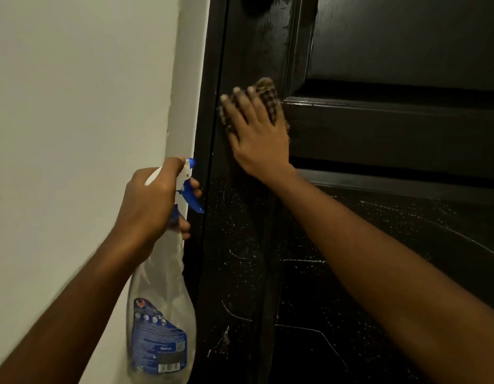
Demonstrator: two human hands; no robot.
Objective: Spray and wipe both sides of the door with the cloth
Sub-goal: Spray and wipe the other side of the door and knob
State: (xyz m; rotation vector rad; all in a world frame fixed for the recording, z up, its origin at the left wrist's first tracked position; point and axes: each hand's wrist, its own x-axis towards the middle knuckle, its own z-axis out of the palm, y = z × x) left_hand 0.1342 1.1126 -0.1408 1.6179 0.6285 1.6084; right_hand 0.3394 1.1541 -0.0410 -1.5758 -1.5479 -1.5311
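White wall (pixel 74 106) sat left, dark door (pixel 379 134) ahead. My right hand (pixel 258 137) lay flat, pressing the cloth (pixel 268 92) onto the door for even pressure. My left hand (pixel 149 200) gripped the spray bottle (pixel 160 300) off to the side, finger by the trigger, I guess for the next squirt.

Two hands are in view, one left hand (pixel 151 200) and one right hand (pixel 257 139); one spray bottle (pixel 160 300), clear with a blue trigger; one checked cloth (pixel 268 92); one dark panelled door (pixel 379 134); one pale wall (pixel 74 106) along the door's left edge.
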